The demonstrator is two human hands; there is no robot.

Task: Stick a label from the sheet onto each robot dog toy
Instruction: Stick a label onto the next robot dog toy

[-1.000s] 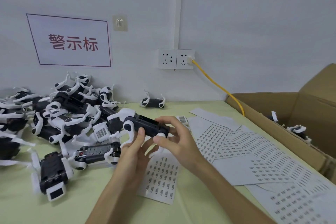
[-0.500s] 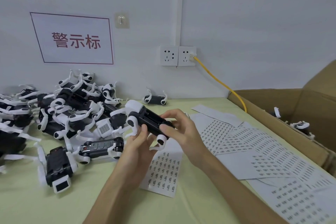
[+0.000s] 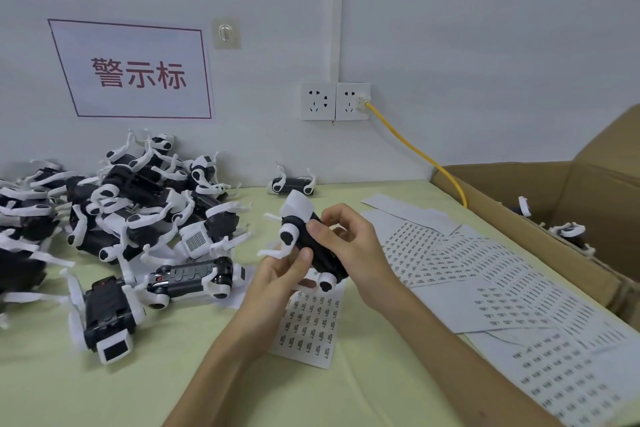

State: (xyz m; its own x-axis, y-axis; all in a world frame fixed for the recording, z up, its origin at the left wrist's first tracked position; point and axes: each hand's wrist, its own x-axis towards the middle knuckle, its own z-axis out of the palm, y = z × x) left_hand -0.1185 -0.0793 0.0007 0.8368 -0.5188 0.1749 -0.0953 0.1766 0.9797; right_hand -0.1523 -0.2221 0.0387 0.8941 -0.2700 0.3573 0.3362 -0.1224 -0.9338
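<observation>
A black-and-white robot dog toy (image 3: pixel 304 236) is held above the table between both hands, its white head end pointing up and away. My left hand (image 3: pixel 277 282) pinches it from below near a white leg. My right hand (image 3: pixel 349 246) grips the black body from the right, thumb across its side. Under the hands lies a label sheet (image 3: pixel 310 326) with rows of small dark labels. Whether a label is on the held toy cannot be seen.
A pile of robot dog toys (image 3: pixel 114 218) covers the left of the green table, with one lone toy (image 3: pixel 292 184) by the wall. More label sheets (image 3: pixel 502 288) spread to the right. An open cardboard box (image 3: pixel 554 218) holding toys stands at the far right. A yellow cable (image 3: pixel 415 152) runs from the wall sockets.
The held toy has turned from lying sideways to pointing its head end up and away. Both hands shifted a little right with it; my right thumb now lies across its body.
</observation>
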